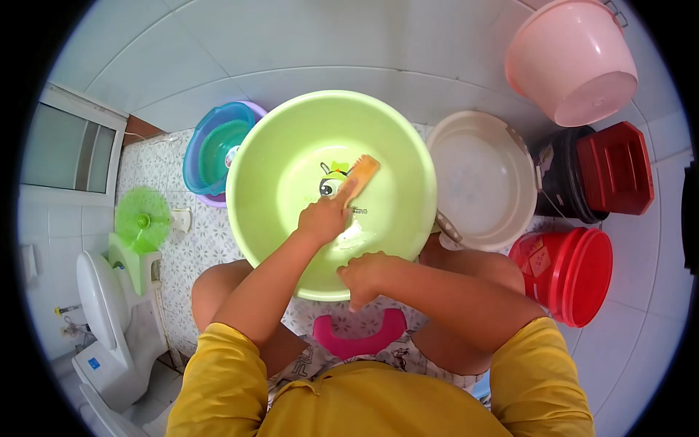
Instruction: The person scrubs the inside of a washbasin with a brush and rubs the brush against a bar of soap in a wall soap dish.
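A large light-green basin (255, 167) with a cartoon face printed on its bottom stands in front of me. My left hand (324, 220) reaches inside it, fingers wrapped round the handle of an orange scrubbing brush (364, 171). The brush is held over the basin's bottom, close to the printed picture. At the near rim, my right hand (364, 278) grips the basin's edge, thumb outside and fingers inside. A wet shine shows on the basin floor near the hands.
Blue and purple basins (207, 149) stand at left, near a green fan-shaped thing (143, 220) and a toilet (102, 298). At right are a beige basin (480, 182), a red bucket (561, 273), a black bucket (564, 171) and a pink bucket (571, 58).
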### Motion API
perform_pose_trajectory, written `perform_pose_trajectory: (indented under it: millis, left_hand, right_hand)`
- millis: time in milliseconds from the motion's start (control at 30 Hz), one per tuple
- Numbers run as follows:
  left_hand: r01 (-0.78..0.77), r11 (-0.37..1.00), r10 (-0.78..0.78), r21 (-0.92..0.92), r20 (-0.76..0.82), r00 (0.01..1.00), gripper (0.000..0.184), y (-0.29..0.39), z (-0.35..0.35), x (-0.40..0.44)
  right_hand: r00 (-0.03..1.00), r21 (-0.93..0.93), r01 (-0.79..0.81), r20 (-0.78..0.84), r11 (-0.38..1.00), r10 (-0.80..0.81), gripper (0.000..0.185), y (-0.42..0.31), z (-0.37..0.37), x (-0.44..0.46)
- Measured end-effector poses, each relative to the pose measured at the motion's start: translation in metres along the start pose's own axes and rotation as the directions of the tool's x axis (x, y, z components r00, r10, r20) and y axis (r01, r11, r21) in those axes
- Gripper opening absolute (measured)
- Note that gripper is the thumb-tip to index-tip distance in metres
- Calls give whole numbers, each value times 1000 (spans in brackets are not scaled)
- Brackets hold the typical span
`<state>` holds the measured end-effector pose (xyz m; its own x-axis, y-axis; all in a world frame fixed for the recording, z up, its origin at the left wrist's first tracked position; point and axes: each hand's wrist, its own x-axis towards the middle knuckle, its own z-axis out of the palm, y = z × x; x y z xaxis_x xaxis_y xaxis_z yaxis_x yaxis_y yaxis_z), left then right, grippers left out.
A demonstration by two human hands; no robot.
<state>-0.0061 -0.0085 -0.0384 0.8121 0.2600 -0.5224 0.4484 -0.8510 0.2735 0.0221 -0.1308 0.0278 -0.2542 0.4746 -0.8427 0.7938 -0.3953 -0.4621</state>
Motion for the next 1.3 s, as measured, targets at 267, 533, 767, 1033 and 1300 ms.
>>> perform_pose_trajectory:
  millis: [267, 533, 767, 1033, 1300]
  left_hand:
    - [296, 931, -307, -214, -19, 952, 68, -25, 5, 14]
    - [226, 827, -205, -514, 98, 974, 68, -10, 6, 15]
    - [-158, 940, 196, -301, 99, 976, 67, -3, 27, 21]
    - [121, 979, -119, -164, 26, 993, 66, -6, 3, 18]
    - [195, 879, -229, -435, -27, 973, 72, -21, 15, 25]
  right_hand:
    - [1000, 24, -12, 17, 1000, 12, 68, 0, 2, 3]
    - [1000, -14, 6, -3, 1000, -6, 60, 1, 1, 5]
    - [999, -31, 32, -42, 999, -34, 51, 1, -2, 3]
    - [993, -31, 33, -112, 999, -36, 41, -2, -3, -2]
    - [990, -20, 16, -141, 1000, -19, 33, -2, -2, -4]
